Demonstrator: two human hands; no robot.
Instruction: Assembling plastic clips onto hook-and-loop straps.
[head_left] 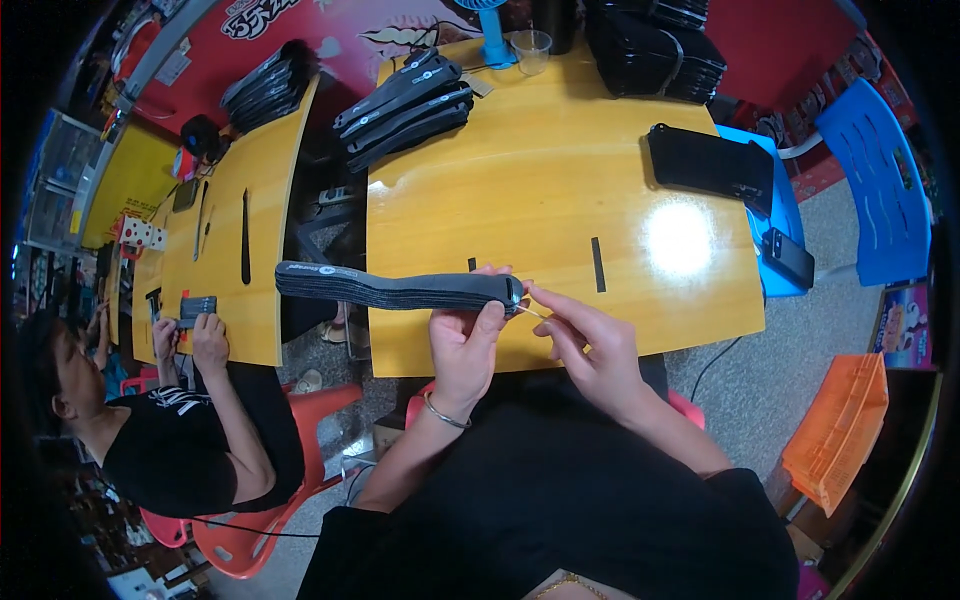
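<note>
A long stack of dark grey fabric straps (385, 290) stretches out to the left over the table's near edge. My left hand (463, 350) is closed around its right end, thumb in front and fingers behind. Close by, my right hand (590, 345) pinches a thin pale band (530, 311) that runs to the end of the stack; its exact kind is too small to tell. One dark strip (598, 265) lies flat on the yellow table (520, 180) beyond my right hand.
Bundled straps (405, 110) lie at the table's far left, with black packs (660, 65) at the back. A blue fan (490, 30) stands by a clear cup (531, 52). A black pouch (710, 165) overhangs the right edge near a blue chair (880, 190). A co-worker (190, 440) sits left.
</note>
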